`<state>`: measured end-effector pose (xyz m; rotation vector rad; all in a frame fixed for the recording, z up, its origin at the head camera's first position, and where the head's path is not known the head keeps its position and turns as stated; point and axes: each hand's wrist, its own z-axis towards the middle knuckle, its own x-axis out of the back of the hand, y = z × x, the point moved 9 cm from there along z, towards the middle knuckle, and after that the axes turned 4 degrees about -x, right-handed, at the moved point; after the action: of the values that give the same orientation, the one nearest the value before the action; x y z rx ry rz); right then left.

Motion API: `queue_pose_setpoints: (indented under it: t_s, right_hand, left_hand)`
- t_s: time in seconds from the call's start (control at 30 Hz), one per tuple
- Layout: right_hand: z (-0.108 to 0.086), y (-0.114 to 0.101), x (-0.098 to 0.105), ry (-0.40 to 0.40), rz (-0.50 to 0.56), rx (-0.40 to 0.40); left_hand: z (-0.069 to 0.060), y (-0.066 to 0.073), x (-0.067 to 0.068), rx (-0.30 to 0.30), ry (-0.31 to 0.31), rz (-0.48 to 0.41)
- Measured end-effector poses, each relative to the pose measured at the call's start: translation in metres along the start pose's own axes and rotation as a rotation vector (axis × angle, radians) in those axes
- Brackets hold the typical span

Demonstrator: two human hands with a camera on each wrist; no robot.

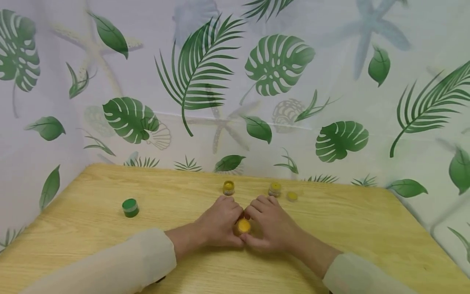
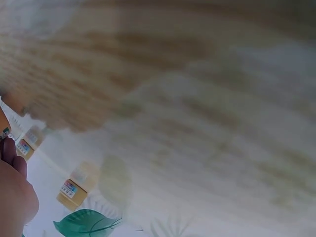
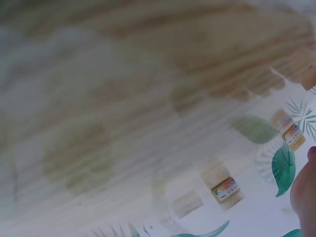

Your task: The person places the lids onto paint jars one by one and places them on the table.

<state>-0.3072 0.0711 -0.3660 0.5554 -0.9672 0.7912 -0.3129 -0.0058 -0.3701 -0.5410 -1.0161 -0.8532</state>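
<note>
A small jar with an orange-yellow top point(image 1: 244, 226) stands on the table between the two hands in the head view. My left hand point(image 1: 219, 223) curls round its left side and my right hand point(image 1: 272, 224) round its right side, thumbs meeting at the near side and fingers at the far side. In the left wrist view only part of the left hand point(image 2: 15, 192) shows at the left edge. Part of the right hand point(image 3: 304, 195) appears at the right edge of the right wrist view. The hands hide the jar's sides.
Behind the hands stand a yellow jar point(image 1: 228, 188) and a pale yellow jar point(image 1: 274, 189), with a yellow lid point(image 1: 292, 196) lying to the latter's right. A green jar point(image 1: 130, 208) is on the left of the wooden table point(image 1: 176, 183). Leaf-patterned cloth point(image 1: 227, 94) hangs behind.
</note>
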Motion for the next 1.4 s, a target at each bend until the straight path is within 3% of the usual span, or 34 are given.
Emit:
queue_pose_setpoints:
  t_s: [0.2, 0.77, 0.93, 1.03, 1.17, 1.4]
  right_hand:
    - [0.002, -0.008, -0.001, -0.009, -0.078, 0.072]
    - [0.003, -0.001, 0.006, 0.102, 0.038, 0.009]
    - [0.003, -0.001, 0.007, 0.085, 0.104, -0.006]
    - [0.004, 0.001, 0.006, 0.044, 0.128, -0.061]
    - [0.004, 0.003, 0.009, 0.052, 0.141, -0.115]
    - [0.002, -0.003, 0.009, 0.071, 0.179, -0.028]
  left_hand:
    - [0.0, -0.006, 0.001, 0.027, -0.001, -0.004]
    - [0.0, -0.006, -0.001, 0.009, -0.024, 0.011]
    - [0.0, -0.001, 0.002, -0.035, -0.008, 0.008]
    - [0.0, 0.0, 0.003, -0.042, 0.007, 0.007]
    - [-0.001, -0.001, 0.005, -0.036, 0.041, -0.004]
    - [-0.002, -0.002, 0.002, -0.008, 0.037, -0.061]
